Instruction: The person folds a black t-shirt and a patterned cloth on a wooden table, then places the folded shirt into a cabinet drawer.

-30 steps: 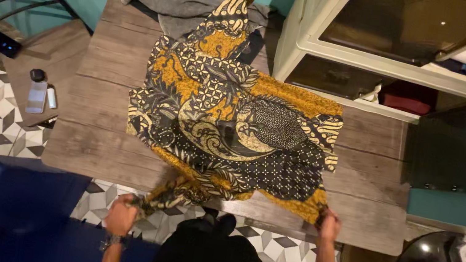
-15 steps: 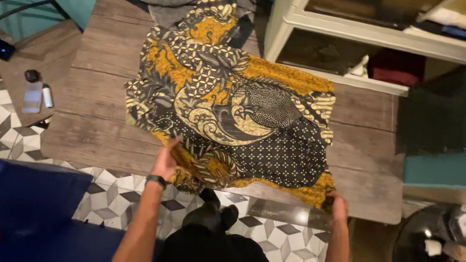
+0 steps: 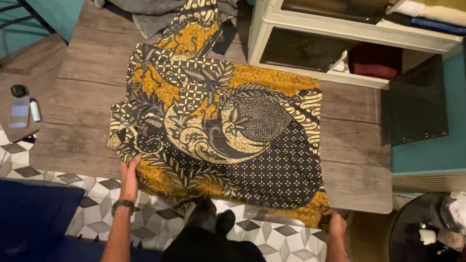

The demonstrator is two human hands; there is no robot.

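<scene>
Two hands are laid on a patterned cloth (image 3: 221, 129) spread over the tabletop (image 3: 356, 181) at frame centre. Its lower left edge is pressed by the left hand (image 3: 130, 172), fingers flat and apart; its lower right corner is pinched by the right hand (image 3: 334, 221).

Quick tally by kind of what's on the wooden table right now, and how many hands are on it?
Patterned yellow-and-black cloth: 1
Grey cloth: 1
Hands on the patterned cloth: 2, left hand and right hand
Total: 2 cloths on the wooden table, 2 hands

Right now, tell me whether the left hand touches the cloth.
Touching. The head view shows the left hand lying flat on the cloth at its near left edge.
</scene>
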